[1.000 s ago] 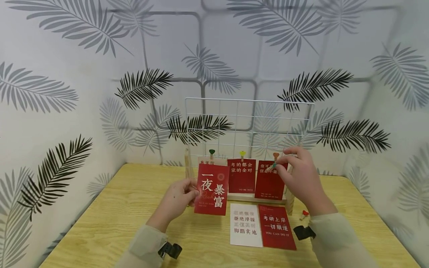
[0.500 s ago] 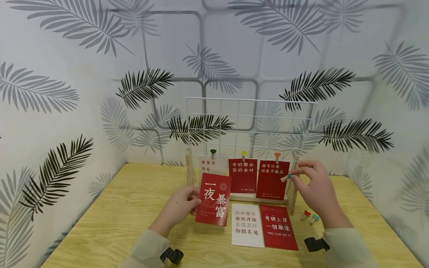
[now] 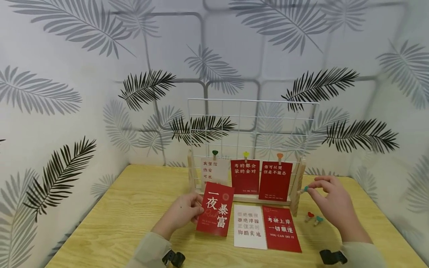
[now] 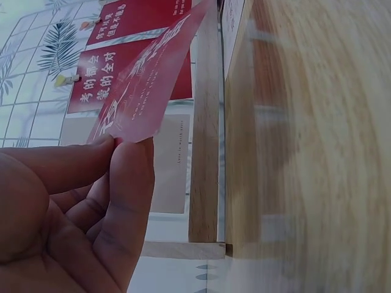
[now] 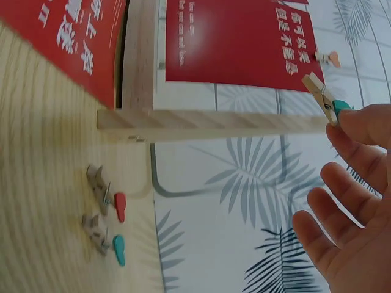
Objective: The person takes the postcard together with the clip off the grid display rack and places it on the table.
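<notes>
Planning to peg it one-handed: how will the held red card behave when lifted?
Likely light and thin: the left hand pinches the red card by one edge. In the left wrist view it bows slightly, so probably floppy. Its surface looks glossy, perhaps slippery.

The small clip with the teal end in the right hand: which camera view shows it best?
The right wrist view: the teal-tipped clip appears large and sharp, pinched by the right hand. The head view shows it only as a tiny speck beside the wooden post. The left wrist view does not show it.
</notes>
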Available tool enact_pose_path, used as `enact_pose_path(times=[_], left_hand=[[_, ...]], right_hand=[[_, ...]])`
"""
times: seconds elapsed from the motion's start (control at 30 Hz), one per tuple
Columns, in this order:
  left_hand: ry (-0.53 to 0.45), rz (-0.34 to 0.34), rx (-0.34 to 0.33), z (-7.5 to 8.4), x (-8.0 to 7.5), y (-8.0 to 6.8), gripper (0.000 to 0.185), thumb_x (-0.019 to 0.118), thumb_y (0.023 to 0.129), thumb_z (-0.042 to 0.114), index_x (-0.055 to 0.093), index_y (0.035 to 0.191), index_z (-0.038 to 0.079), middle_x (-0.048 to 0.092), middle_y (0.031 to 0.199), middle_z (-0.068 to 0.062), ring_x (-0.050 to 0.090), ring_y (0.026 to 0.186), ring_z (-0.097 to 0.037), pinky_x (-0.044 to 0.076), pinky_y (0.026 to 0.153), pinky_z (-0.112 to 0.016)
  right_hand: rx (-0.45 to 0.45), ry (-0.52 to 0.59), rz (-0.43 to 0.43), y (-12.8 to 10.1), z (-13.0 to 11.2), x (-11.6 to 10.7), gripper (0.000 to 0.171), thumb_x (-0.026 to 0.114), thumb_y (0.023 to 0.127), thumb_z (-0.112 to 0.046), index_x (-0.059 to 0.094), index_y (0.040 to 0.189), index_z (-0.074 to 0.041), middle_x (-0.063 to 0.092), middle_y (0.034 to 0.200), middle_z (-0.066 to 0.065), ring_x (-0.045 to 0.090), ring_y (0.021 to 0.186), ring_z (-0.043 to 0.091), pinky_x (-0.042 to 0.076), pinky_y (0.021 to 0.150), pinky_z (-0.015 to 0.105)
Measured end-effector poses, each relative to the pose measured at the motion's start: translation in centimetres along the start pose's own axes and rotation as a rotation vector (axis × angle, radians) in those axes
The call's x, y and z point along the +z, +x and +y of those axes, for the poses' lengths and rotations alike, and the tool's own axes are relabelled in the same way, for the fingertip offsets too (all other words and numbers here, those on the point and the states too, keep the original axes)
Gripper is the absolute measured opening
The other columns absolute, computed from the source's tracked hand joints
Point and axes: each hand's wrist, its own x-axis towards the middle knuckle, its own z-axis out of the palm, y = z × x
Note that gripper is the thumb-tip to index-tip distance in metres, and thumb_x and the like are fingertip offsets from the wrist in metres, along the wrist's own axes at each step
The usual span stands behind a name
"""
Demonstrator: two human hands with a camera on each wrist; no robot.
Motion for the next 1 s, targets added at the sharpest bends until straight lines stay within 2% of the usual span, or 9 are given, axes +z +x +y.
enact_pose_path(times=[0.17,0.43,0.73,1.0], left_hand=[[0.011,-0.03,-0.009,-0.2,0.3,0.2,0.005,0.062,0.099,0.004,0.062,0.104,0.004,0.064,0.079,-0.007,0.063,0.065,-0.02,0.057,0.062,-0.037],[0.055,-0.008,-0.037,-0.7,0.6,0.2,0.006,0.064,0.098,0.006,0.062,0.104,0.005,0.063,0.079,-0.006,0.063,0.066,-0.02,0.057,0.063,-0.038],[0.032,0.005,-0.096,-1.0,0.7,0.0,0.007,0.065,0.098,0.007,0.061,0.103,0.005,0.061,0.077,-0.008,0.061,0.064,-0.02,0.055,0.06,-0.036],[0.051,-0.007,-0.133,-1.2,0.8,0.1,0.008,0.065,0.096,0.009,0.06,0.101,0.004,0.062,0.073,-0.009,0.062,0.059,-0.02,0.054,0.055,-0.034]], right_hand=[[0.025,-0.004,-0.047,-0.6,1.5,-0.5,0.021,0.065,0.1,-0.022,0.072,0.1,-0.002,0.052,0.128,0.022,0.053,0.111,0.043,0.047,0.089,0.062],[0.042,-0.002,-0.113,-0.3,3.0,-0.4,0.024,0.064,0.101,-0.025,0.072,0.103,-0.002,0.053,0.127,0.023,0.051,0.114,0.042,0.048,0.091,0.06],[0.097,0.024,-0.192,0.0,3.4,0.0,0.031,0.062,0.103,-0.033,0.072,0.106,-0.003,0.054,0.126,0.021,0.052,0.116,0.041,0.049,0.092,0.059],[0.138,-0.005,-0.268,-0.4,5.4,-0.1,0.033,0.062,0.102,-0.036,0.072,0.106,-0.005,0.056,0.126,0.024,0.052,0.116,0.046,0.048,0.09,0.062]])
